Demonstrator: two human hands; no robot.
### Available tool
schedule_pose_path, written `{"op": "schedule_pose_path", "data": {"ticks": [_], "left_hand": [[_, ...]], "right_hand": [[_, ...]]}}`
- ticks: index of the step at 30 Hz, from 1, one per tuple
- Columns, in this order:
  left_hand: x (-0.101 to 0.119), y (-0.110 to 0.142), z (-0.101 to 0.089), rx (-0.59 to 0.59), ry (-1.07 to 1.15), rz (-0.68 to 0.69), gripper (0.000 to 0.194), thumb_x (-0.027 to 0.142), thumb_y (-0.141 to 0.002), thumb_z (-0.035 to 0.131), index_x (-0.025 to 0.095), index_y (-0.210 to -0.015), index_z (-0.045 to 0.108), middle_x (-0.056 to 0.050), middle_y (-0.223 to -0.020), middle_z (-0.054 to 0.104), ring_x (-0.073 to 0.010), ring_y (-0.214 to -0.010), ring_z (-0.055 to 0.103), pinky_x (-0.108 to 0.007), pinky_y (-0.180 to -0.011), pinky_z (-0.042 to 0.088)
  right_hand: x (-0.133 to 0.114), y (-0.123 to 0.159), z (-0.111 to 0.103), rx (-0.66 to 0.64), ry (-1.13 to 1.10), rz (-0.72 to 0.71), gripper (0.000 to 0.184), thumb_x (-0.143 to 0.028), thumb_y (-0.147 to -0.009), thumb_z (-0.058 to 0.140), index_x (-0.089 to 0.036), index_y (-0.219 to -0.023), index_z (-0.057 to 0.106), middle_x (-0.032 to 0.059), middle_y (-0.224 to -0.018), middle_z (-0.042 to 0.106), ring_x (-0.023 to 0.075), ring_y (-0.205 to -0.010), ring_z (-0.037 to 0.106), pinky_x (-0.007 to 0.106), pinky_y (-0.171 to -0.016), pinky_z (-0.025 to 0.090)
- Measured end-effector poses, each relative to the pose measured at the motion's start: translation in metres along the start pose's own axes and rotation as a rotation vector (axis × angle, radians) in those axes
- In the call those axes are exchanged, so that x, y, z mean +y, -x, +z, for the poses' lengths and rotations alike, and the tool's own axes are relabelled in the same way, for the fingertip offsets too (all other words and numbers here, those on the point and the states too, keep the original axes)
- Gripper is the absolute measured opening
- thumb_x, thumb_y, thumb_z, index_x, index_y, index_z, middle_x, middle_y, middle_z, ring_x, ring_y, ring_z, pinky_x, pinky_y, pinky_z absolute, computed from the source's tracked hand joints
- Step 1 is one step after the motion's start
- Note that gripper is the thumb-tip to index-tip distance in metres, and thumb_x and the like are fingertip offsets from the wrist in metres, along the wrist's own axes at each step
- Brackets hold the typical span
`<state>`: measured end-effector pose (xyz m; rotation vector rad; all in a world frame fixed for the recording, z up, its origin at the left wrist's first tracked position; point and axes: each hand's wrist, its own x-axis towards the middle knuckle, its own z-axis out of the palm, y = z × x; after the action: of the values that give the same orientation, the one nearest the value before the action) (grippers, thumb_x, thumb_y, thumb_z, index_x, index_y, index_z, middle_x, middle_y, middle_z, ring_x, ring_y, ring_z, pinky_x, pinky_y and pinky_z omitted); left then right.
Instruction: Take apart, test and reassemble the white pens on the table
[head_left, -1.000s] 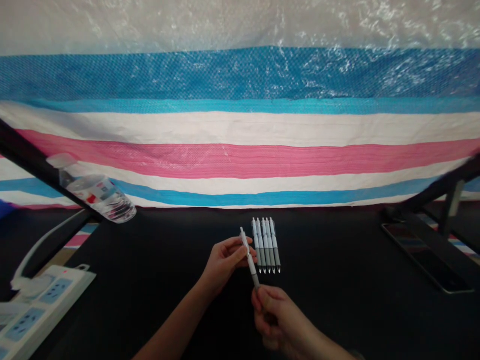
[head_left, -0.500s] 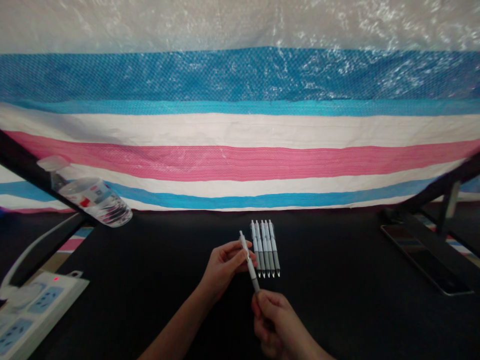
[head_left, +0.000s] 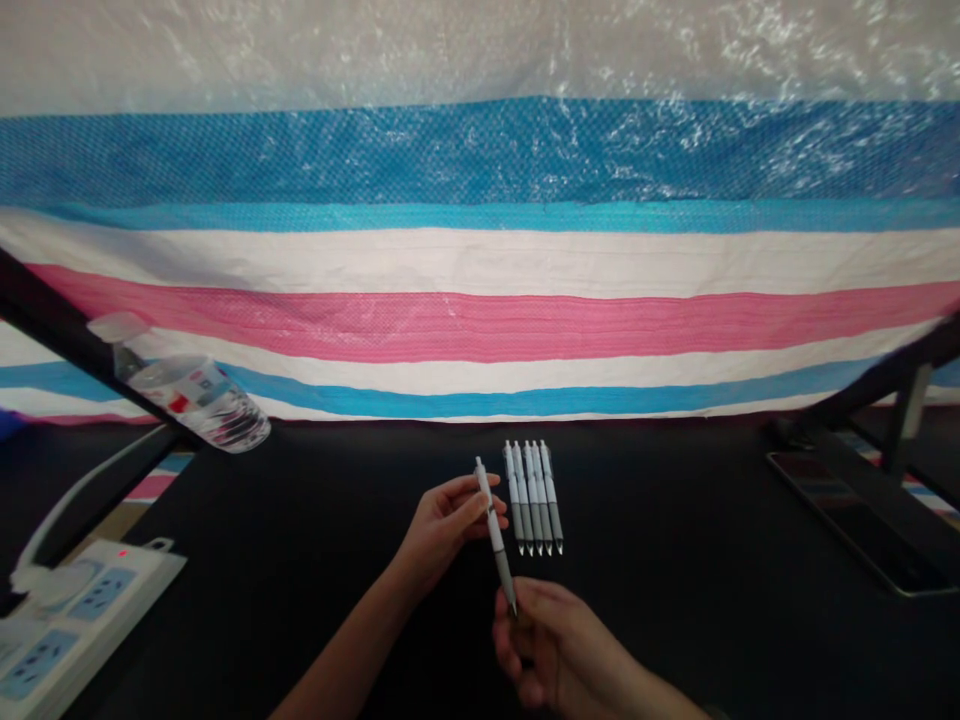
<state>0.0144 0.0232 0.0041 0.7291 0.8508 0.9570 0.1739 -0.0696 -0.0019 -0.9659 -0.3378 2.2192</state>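
A white pen [head_left: 496, 532] with a grey grip is held at a slant above the black table, clicker end up and away from me. My left hand [head_left: 446, 525] pinches its upper barrel between thumb and fingers. Around the pen's pointed lower end, my right hand [head_left: 559, 635] has its fingers curled, with the thumb beside the tip; the whole grey grip shows. Just right of my left fingertips, several similar pens [head_left: 533, 500] lie side by side in a row, tips towards me.
On the left are a power strip [head_left: 90, 610] with a plugged-in white cable and a tilted water bottle [head_left: 202, 400] by a black bar. A phone [head_left: 855, 525] lies on the right near another black frame [head_left: 870, 385]. Striped sheeting [head_left: 480, 325] hangs behind the table [head_left: 675, 520].
My right fingers have loosened and shifted down the pen, so its grey grip and tip now show. My left hand has moved slightly left and keeps its hold. The row of pens is unchanged.
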Motion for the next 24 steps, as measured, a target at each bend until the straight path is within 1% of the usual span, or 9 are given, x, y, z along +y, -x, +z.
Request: {"op": "schedule_pose_path", "data": {"ticks": [4,6,8,12,14,16,18,22,24], "left_hand": [[0.0004,0.0003,0.0006,-0.012,-0.029,-0.009,0.046,0.038,-0.068,0.09,0.012,-0.104,0.077,-0.009,-0.08,0.078,-0.02,-0.068,0.073,-0.03,-0.067,0.056],[0.0008,0.0012,0.0015,-0.02,-0.042,-0.008,0.045,0.038,-0.069,0.089,0.013,-0.104,0.077,-0.009,-0.08,0.078,-0.0194,-0.068,0.072,-0.029,-0.067,0.055],[0.0012,0.0019,0.0023,-0.024,-0.049,-0.009,0.045,0.038,-0.069,0.089,0.013,-0.105,0.077,-0.009,-0.08,0.078,-0.019,-0.068,0.072,-0.028,-0.066,0.055],[0.002,0.0023,0.0035,-0.022,-0.042,-0.01,0.045,0.038,-0.069,0.089,0.013,-0.104,0.076,-0.008,-0.079,0.078,-0.018,-0.066,0.072,-0.027,-0.065,0.055],[0.0024,0.0024,0.0044,-0.018,-0.036,-0.011,0.046,0.038,-0.068,0.09,0.012,-0.103,0.076,-0.008,-0.079,0.078,-0.018,-0.066,0.072,-0.027,-0.064,0.055],[0.0032,0.0028,0.0052,-0.013,-0.029,-0.016,0.046,0.038,-0.067,0.09,0.012,-0.102,0.076,-0.008,-0.078,0.077,-0.0183,-0.066,0.072,-0.027,-0.064,0.055],[0.004,0.0032,0.0057,-0.009,-0.016,-0.014,0.046,0.038,-0.067,0.09,0.012,-0.102,0.076,-0.008,-0.079,0.077,-0.018,-0.066,0.072,-0.027,-0.064,0.055],[0.0043,0.0035,0.005,-0.007,0.008,-0.01,0.046,0.036,-0.067,0.091,0.013,-0.103,0.076,-0.008,-0.079,0.077,-0.0175,-0.067,0.072,-0.027,-0.064,0.055],[0.0037,0.0033,0.0042,-0.006,0.01,-0.015,0.046,0.036,-0.067,0.091,0.013,-0.104,0.076,-0.008,-0.079,0.077,-0.0177,-0.067,0.072,-0.027,-0.064,0.055]], "right_hand": [[-0.0048,0.0033,0.0016,-0.019,0.032,-0.005,0.05,-0.049,-0.073,0.082,-0.011,-0.1,0.065,0.0071,-0.079,0.072,0.0124,-0.059,0.065,0.015,-0.037,0.033],[-0.0057,0.0045,0.0019,-0.025,0.046,-0.005,0.05,-0.052,-0.074,0.081,-0.01,-0.096,0.064,0.0081,-0.078,0.072,0.0132,-0.058,0.066,0.015,-0.037,0.034],[-0.0056,0.0051,0.0015,-0.045,0.062,-0.012,0.046,-0.046,-0.071,0.085,-0.013,-0.092,0.061,0.0064,-0.077,0.072,0.0135,-0.059,0.067,0.015,-0.037,0.034],[-0.0038,0.0047,-0.0016,-0.051,0.061,-0.003,0.046,-0.046,-0.076,0.081,-0.014,-0.101,0.06,0.0077,-0.083,0.074,0.015,-0.062,0.069,0.015,-0.038,0.034],[-0.0027,0.0038,-0.0033,-0.041,0.069,0.011,0.043,-0.048,-0.079,0.077,-0.013,-0.098,0.061,0.0081,-0.08,0.073,0.0153,-0.061,0.069,0.016,-0.038,0.034],[-0.002,0.003,-0.0037,-0.033,0.088,0.014,0.038,-0.041,-0.076,0.08,-0.014,-0.092,0.061,0.0064,-0.076,0.072,0.015,-0.059,0.069,0.016,-0.039,0.033],[-0.002,0.0028,-0.0028,-0.022,0.097,0.016,0.037,-0.039,-0.074,0.08,-0.014,-0.093,0.061,0.006,-0.076,0.072,0.0152,-0.059,0.068,0.016,-0.039,0.032],[-0.0027,0.0031,-0.0001,-0.035,0.092,0.02,0.042,-0.048,-0.076,0.077,-0.012,-0.092,0.062,0.0063,-0.074,0.07,0.0155,-0.058,0.068,0.016,-0.038,0.031],[-0.0029,0.0031,0.0001,-0.037,0.091,0.011,0.037,-0.044,-0.076,0.078,-0.013,-0.088,0.061,0.0048,-0.072,0.069,0.0148,-0.057,0.067,0.016,-0.039,0.031]]}}
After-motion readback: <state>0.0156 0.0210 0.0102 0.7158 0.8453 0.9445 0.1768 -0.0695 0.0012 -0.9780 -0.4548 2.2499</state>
